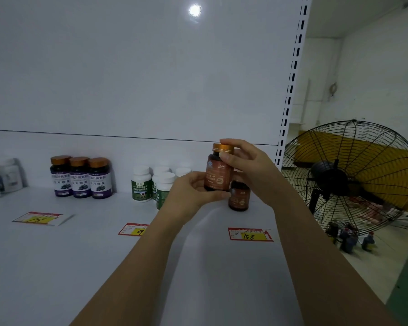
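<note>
That held bottle [218,171] showed dark brown, rust-orange label, copper cap [223,147]; shelf [57,255] plain white; price tag [250,234] red and yellow.

A white shelf board [57,267] is used as the carrying surface. At the far left, white jars [6,174] are stood near the back. To their right, three purple-labelled bottles [80,177] with copper caps are set in a touching row. Further right, a cluster of green-labelled bottles [141,184] with white caps is placed. A standing brown bottle [239,197] is located at the far right. Three price tags are laid flat nearer the front: left tag [37,218], middle tag [132,229], right tag [250,234].
</note>
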The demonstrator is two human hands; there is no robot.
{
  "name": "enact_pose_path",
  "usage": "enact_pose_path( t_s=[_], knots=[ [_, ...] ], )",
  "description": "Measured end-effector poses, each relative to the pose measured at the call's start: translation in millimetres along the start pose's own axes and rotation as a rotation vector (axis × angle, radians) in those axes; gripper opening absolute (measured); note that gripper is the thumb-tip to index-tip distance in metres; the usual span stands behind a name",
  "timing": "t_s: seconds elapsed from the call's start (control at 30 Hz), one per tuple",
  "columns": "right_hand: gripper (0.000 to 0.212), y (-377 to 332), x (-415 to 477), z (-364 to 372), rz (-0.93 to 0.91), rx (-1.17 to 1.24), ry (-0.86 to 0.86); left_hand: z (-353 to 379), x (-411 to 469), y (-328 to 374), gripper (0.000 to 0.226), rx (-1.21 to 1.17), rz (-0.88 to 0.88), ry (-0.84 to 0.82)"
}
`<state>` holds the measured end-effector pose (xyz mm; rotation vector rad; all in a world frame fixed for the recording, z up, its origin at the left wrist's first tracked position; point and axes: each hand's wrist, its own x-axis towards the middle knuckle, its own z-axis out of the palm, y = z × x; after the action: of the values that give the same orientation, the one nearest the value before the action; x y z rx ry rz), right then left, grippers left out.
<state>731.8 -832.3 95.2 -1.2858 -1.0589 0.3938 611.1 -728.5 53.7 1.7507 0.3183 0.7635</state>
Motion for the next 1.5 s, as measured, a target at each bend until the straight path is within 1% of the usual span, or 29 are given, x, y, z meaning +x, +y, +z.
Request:
enact_pose_path(
  t_s=[0.13, 0.27, 0.33, 0.5, 0.67, 0.77, 0.9, 1.07, 1.2, 1.37, 1.5],
  knots=[
    [0.034, -1.5, -0.1, -2.4, 0.017, -0.104, -0.009, 2.8, 2.0, -6.2, 0.052, 0.114, 0.040, 0.032],
    [0.031, -2.3, 1.4, 1.8, -0.008, -0.283, 0.120, 6.3, 3.0, -14.3, 0.054, 0.220, 0.021, 0.093],
    [0.030, -2.0, 3.7, 4.9, 0.004, -0.368, 0.159, 7.6, 3.3, -15.6, 0.056, 0.248, 0.013, 0.109],
    [0.028, -10.7, 6.4, 5.6, 0.021, -0.667, 0.143, 11.8, 2.8, -17.4, 0.053, 0.323, -0.004, 0.112],
    [0.029, -22.4, 18.9, 4.0, 0.063, -0.814, 0.090, 23.1, 5.0, -21.1, 0.042, 0.447, -0.045, 0.008],
    [0.028, -25.2, 30.0, 4.7, 0.029, -0.854, 0.053, 29.6, 3.0, -23.7, 0.042, 0.633, -0.044, -0.071],
    [0.027, -17.4, 44.6, 4.6, -0.019, -0.912, 0.056, 34.6, -2.2, -28.9, 0.048, 0.877, -0.084, -0.246],
    [0.027, -0.3, 54.2, 4.5, -0.015, -0.970, 0.043, 33.9, -2.9, -36.4, 0.049, 1.106, -0.028, -0.349],
    [0.027, 16.0, 54.7, 5.2, 0.014, -1.110, 0.028, 34.5, 1.4, -47.5, 0.052, 1.166, -0.006, -0.379],
    [0.034, 35.7, 53.2, 5.4, 0.020, -1.275, -0.007, 36.6, 6.6, -56.1, 0.052, 1.183, -0.008, -0.389],
    [0.032, 48.0, 50.0, 3.6, -0.030, -1.234, 0.008, 36.6, 9.4, -61.4, 0.052, 1.208, 0.011, -0.406]
  ],
)
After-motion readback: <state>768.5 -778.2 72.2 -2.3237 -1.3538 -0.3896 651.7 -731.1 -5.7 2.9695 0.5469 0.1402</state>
